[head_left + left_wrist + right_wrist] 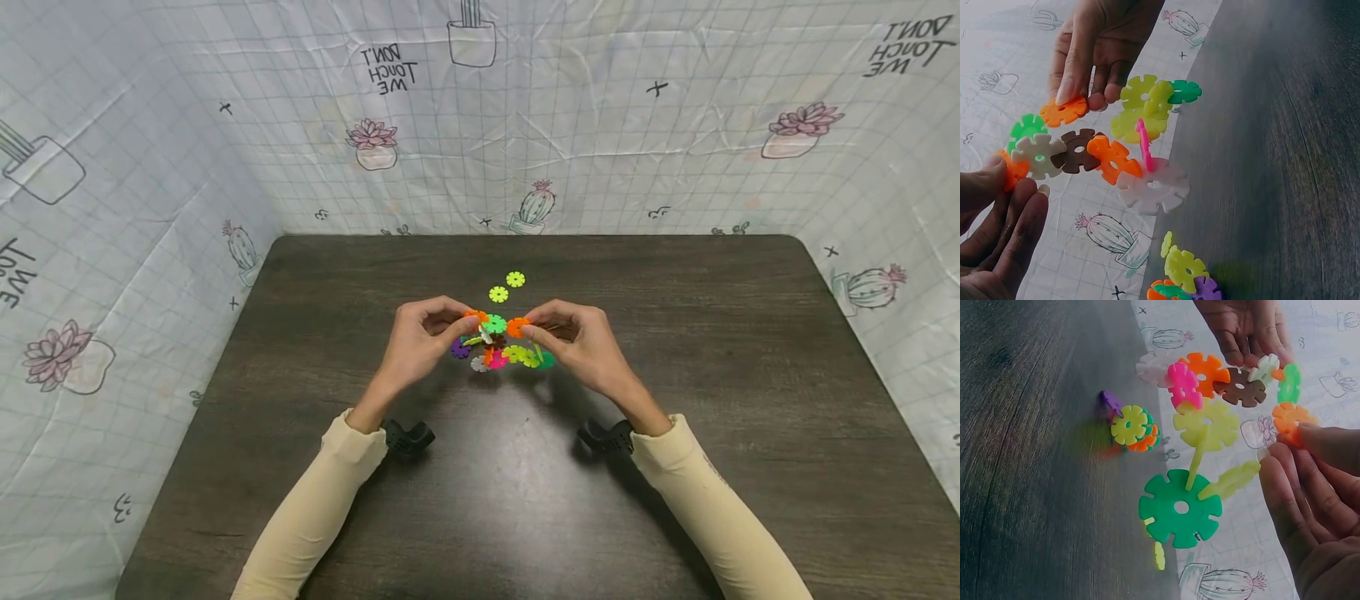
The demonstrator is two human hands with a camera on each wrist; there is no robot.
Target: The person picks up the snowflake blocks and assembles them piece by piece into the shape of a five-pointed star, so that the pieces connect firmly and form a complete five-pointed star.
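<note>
A chain of slotted plastic flower discs hangs between the two hands above the table. My left hand pinches an orange disc between thumb and fingers. A light-green disc sits between the hands, beside a whitish disc. My right hand pinches another orange disc, which meets the light-green one's edge. From the whitish disc the chain runs through a brown disc, a third orange disc, a clear disc, a pink disc, several yellow discs and a darker green disc.
A small joined cluster with a purple disc, a yellow disc and orange and green ones lies beyond the chain. Two loose yellow discs lie farther back on the dark wooden table. Printed cloth hangs around the table.
</note>
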